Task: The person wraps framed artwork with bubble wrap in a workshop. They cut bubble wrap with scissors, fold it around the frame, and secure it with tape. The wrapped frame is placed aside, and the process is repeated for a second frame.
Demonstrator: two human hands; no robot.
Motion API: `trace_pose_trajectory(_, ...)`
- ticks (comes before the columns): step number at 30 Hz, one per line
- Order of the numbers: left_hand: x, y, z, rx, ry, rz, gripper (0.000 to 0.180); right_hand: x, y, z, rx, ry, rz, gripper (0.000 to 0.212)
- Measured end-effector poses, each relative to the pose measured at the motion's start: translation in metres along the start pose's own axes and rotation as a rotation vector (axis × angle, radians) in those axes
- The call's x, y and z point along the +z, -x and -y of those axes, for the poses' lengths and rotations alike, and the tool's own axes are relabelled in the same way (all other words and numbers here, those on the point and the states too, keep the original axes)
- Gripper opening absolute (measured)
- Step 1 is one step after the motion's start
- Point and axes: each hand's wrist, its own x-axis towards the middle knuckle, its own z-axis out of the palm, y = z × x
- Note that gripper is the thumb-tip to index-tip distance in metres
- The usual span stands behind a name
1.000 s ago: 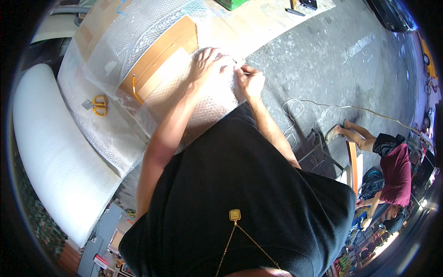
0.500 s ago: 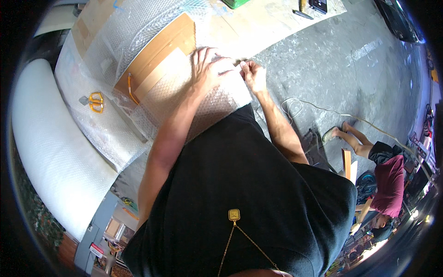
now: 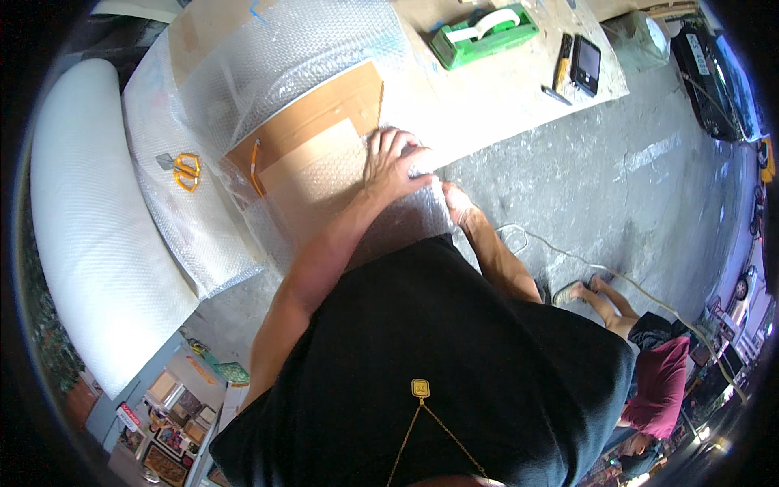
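A flat brown panel [image 3: 329, 105], with a paler brown piece on it, lies on bubble wrap on the table. A bubble wrap flap [image 3: 406, 217] covers its near part. My left hand [image 3: 391, 165] presses on the wrap near the panel's right edge, its fingers spread and slightly bent. Just right of it, my right hand [image 3: 459, 204] is closed at the flap's right edge, pinching the bubble wrap; its fingertips are partly hidden. An orange strip [image 3: 256, 168] shows at the panel's left end.
Orange-handled scissors [image 3: 187, 172] lie on wrap at left, beside a large white roll [image 3: 97, 227]. A green tape dispenser [image 3: 484, 36], a cutter [image 3: 562, 62], a pen [image 3: 556, 95] and a phone [image 3: 586, 65] rest on the table [image 3: 479, 114]. A cable [image 3: 600, 266] crosses the floor; another person [image 3: 657, 381] is at right.
The view has shifted, bringing the tape dispenser and phone fully into sight. My right hand has moved lower along the flap's edge, nearer my body. My left hand stays on the wrap.
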Motion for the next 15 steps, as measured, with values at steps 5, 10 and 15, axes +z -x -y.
trace_pose_trajectory(5,0.004,-0.005,0.023,-0.073,0.084,0.031,0.049,-0.033,-0.028,-0.017,0.102,0.046,0.223,0.033)
trace_pose_trajectory(10,-0.066,-0.044,0.209,-0.318,-0.249,-0.395,0.062,-0.076,-0.014,-0.096,-0.316,-0.040,0.127,0.038)
trace_pose_trajectory(15,-0.132,-0.070,0.273,-0.782,-0.582,0.066,0.077,-0.028,0.008,-0.160,-0.292,0.117,0.052,0.039)
